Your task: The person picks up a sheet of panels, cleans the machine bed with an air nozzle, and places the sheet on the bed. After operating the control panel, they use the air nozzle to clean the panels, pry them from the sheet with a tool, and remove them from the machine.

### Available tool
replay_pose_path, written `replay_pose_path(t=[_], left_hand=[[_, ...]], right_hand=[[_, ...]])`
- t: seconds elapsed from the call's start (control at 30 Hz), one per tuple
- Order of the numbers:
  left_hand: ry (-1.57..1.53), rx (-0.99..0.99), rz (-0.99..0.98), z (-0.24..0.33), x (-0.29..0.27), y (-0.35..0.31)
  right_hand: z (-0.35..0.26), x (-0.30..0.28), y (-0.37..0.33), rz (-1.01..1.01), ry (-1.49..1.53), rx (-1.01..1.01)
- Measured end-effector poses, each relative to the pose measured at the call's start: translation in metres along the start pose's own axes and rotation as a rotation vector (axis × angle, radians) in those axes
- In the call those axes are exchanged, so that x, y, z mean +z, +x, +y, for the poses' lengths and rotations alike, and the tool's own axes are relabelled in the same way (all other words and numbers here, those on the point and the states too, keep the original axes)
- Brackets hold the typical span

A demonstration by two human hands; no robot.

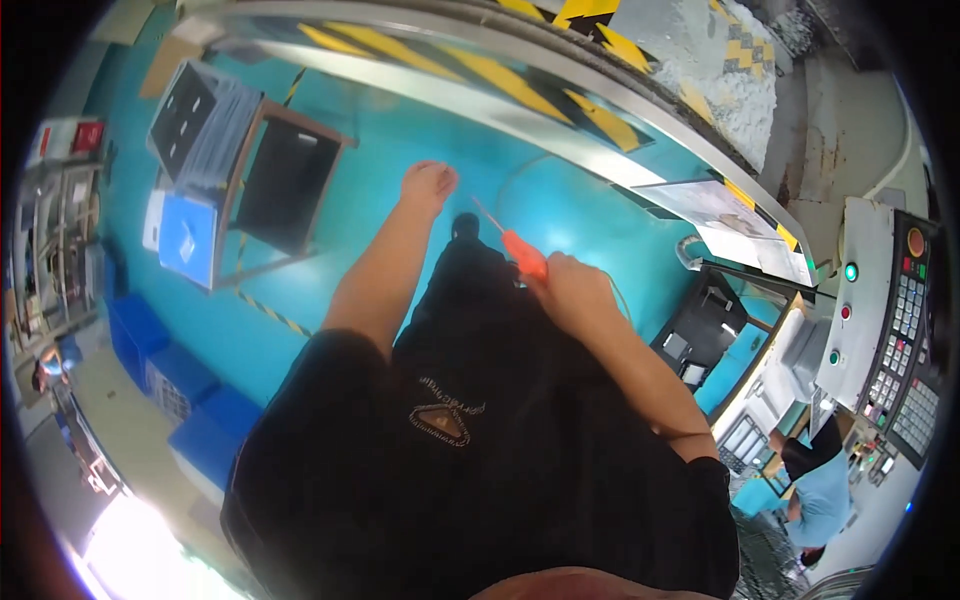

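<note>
An orange-red air blow gun (524,254) with a thin metal nozzle is gripped in my right hand (573,291). Its nozzle slants up and left, toward my other hand. A thin hose shows behind my right wrist. My left hand (430,183) is held out ahead, up and left of the nozzle tip and apart from it. The left fingers look curled together; whatever they hold, if anything, is too small and blurred to name. Both hands are over the turquoise floor (380,130), in front of the machine's striped front edge (450,70).
On the left stands a cart (290,180) with stacked grey trays and a blue folder (188,238). Blue bins (215,425) line the floor's lower left. At right are a machine control panel (900,330) and a dark cart (705,325). Another person (822,490) is at lower right.
</note>
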State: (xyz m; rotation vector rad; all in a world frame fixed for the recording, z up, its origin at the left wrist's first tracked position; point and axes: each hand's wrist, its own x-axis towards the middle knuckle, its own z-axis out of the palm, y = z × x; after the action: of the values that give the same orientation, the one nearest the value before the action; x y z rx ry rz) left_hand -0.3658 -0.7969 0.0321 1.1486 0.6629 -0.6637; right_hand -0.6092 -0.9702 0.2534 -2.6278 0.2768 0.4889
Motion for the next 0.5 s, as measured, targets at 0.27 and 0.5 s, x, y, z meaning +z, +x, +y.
replay_pose_path(t=[0.27, 0.5], left_hand=[[-0.107, -0.052, 0.071, -0.007, -0.037, 0.02], [-0.151, -0.032, -0.021, 0.03, -0.056, 0.034]], right_hand=[[-0.037, 0.044, 0.031, -0.04, -0.099, 0.05], [-0.074, 0.048, 0.05, -0.031, -0.122, 0.042]])
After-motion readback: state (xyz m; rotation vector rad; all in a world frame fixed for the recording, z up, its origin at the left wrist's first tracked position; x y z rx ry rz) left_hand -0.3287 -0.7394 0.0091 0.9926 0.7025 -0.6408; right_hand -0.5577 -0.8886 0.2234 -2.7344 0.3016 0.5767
